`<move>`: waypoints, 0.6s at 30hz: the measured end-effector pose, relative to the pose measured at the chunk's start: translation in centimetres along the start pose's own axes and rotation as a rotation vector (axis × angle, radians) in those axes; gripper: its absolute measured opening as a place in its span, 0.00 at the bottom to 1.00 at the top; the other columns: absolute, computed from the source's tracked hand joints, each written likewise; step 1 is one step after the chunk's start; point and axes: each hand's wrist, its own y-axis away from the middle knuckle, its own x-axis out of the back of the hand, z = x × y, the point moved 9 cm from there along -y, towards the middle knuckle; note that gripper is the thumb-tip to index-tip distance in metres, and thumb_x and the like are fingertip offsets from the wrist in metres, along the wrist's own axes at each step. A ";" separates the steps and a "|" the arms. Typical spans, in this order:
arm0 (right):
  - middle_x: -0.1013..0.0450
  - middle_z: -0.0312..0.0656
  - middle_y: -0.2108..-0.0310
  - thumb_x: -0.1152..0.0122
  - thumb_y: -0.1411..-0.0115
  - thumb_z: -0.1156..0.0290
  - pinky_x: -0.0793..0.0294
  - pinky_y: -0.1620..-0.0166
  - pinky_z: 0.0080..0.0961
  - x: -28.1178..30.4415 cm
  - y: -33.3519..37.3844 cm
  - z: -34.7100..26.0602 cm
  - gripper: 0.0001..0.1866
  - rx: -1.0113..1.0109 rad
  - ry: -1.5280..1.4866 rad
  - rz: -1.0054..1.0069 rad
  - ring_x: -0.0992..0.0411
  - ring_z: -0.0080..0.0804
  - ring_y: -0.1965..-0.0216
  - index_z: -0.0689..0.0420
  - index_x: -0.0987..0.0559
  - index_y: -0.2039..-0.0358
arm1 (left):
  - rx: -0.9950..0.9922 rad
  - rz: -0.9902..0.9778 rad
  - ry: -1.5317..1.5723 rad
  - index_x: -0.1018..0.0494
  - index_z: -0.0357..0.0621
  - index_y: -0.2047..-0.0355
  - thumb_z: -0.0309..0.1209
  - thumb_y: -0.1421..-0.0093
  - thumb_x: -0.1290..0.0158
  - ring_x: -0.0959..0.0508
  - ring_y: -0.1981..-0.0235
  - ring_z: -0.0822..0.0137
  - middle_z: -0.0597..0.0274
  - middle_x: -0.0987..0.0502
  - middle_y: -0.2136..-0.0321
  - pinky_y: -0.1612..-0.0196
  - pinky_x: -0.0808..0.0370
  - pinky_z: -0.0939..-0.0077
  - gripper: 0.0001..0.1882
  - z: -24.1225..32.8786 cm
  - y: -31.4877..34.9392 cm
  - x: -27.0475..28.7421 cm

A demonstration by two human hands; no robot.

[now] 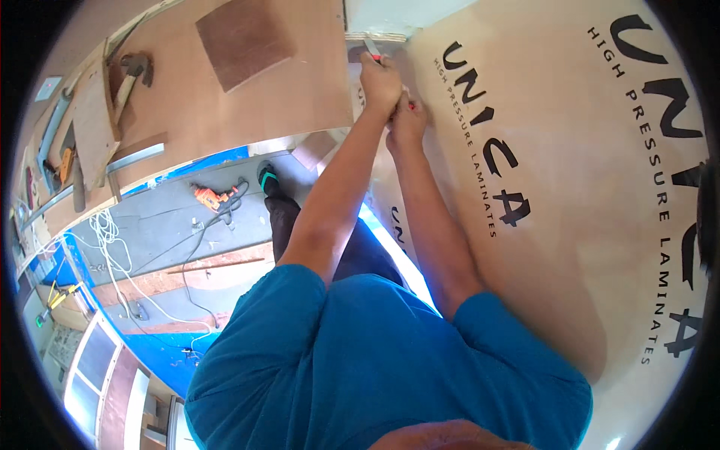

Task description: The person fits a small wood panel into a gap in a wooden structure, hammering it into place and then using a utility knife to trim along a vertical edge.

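Left hand [380, 81] fist-tight on knife [373, 48], right hand [406, 122] pressing laminate sheet [570, 187] w/ fingers curled; a slip could nick right fingers.

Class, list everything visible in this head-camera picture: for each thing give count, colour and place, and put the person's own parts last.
laminate sheet: one, tan with black lettering, right half
plywood board: one, light brown, upper left
dark square panel: one, dark brown, lying on the board
hammer: one, dark head and wooden handle, board's left end
power drill: one, orange, on the floor
cable: one, white, looped on the floor at left
small tool: one, pale with red, held at the sheet's top edge
left hand: one, gripping the tool
right hand: one, beside the left hand, on the sheet
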 end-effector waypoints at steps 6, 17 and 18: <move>0.24 0.40 0.61 0.39 0.31 0.60 0.23 0.63 0.26 3.3 1.5 1.7 0.15 -0.091 0.059 0.036 0.24 0.29 0.64 0.59 0.25 0.54 | 0.085 -0.145 0.096 0.34 0.31 0.52 0.27 0.32 0.53 0.18 0.66 0.53 0.41 0.22 0.69 0.62 0.23 0.58 0.12 1.1 4.8 0.4; 0.21 0.44 0.63 0.43 0.31 0.63 0.27 0.55 0.29 -0.9 0.1 -3.6 0.17 -0.060 0.205 -0.238 0.24 0.30 0.61 0.65 0.19 0.55 | -0.439 -0.298 -0.465 0.40 0.32 0.34 0.30 0.35 0.46 0.20 0.53 0.38 0.35 0.21 0.54 0.50 0.24 0.51 0.31 4.5 9.4 2.0; 0.21 0.43 0.68 0.43 0.32 0.65 0.26 0.62 0.28 -0.7 -0.8 -2.8 0.15 -0.111 0.221 -0.208 0.24 0.29 0.67 0.65 0.18 0.60 | -0.450 -0.324 -0.502 0.41 0.32 0.34 0.31 0.36 0.45 0.20 0.53 0.35 0.33 0.21 0.55 0.51 0.24 0.48 0.33 5.3 9.3 1.6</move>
